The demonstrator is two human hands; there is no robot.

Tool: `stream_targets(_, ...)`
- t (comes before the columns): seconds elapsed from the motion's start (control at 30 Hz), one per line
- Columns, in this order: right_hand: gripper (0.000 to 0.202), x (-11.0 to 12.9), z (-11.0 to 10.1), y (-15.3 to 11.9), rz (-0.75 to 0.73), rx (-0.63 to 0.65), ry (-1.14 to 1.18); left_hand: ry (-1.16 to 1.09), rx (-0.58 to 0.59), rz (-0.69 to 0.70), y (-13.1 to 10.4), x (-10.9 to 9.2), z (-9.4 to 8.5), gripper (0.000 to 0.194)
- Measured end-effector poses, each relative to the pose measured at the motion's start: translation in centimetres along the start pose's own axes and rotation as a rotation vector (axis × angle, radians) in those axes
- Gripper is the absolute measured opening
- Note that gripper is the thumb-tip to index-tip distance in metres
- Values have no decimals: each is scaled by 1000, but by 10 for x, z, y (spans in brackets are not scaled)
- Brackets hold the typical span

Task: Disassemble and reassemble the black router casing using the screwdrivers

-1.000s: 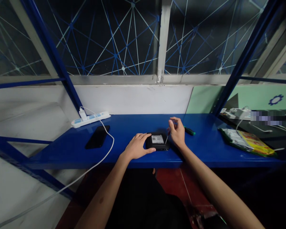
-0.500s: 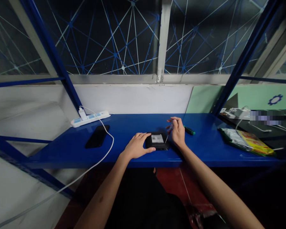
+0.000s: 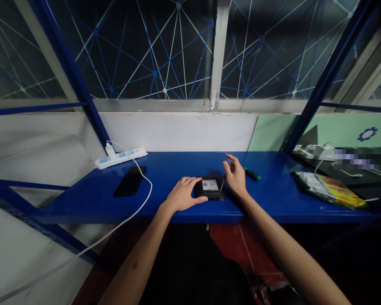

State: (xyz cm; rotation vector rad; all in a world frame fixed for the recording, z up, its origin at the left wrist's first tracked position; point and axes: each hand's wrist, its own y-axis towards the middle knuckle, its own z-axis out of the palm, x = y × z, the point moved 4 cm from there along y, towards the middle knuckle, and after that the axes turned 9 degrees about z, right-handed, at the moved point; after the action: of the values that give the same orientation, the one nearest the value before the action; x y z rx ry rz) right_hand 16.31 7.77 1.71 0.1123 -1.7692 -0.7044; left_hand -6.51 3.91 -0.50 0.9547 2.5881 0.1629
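A small black box-shaped device (image 3: pixel 214 195) with a white printed label lies on the blue table. My left hand (image 3: pixel 184 194) rests against its left side, fingers spread, thumb along the near edge and fingertips at the far edge. At the device's right side, my right hand (image 3: pixel 236 174) is closed round a screwdriver (image 3: pixel 222 184). The thin shaft slants down to the right part of the device's top; its handle is mostly hidden by the fingers. Just beyond that hand lies a second screwdriver with a green and black handle (image 3: pixel 252 174).
A black phone (image 3: pixel 129 182) lies on the table (image 3: pixel 168 163) at left, with a white cable (image 3: pixel 148 192) crossing it. Behind it sits a white power strip (image 3: pixel 123 157) with a charger plugged in. A green-yellow packet (image 3: pixel 333 189) lies at right, near a dark surface with cables.
My right hand's fingers and thumb have shifted around the screwdriver handle, which is now more hidden. The left hand and the device stay in place.
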Motion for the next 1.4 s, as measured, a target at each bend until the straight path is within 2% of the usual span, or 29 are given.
stream_targets(0.2,50,-4,3,4,6,-29,-4,19,-6,-2,0,-1,1,83)
stream_targets(0.33,49,-6,20,3,53,9,114,32,-23,4,-1,-3,1,80)
stream_targets(0.53,43,5,43,-5,42,117,165,38,-30,11,-1,-4,1,81)
stream_targets(0.83,41,12,43,-9,58,192,194,26,-27,9,-2,-3,2,83)
stream_targets(1.07,31,15,35,-9,57,116,201,27,-30,7,-1,-2,3,82)
stream_targets(1.27,33,15,33,-15,97,183,272,30,-29,9,-1,-2,2,83)
stream_targets(1.4,36,15,33,-16,100,175,261,35,-30,8,-1,-2,3,82)
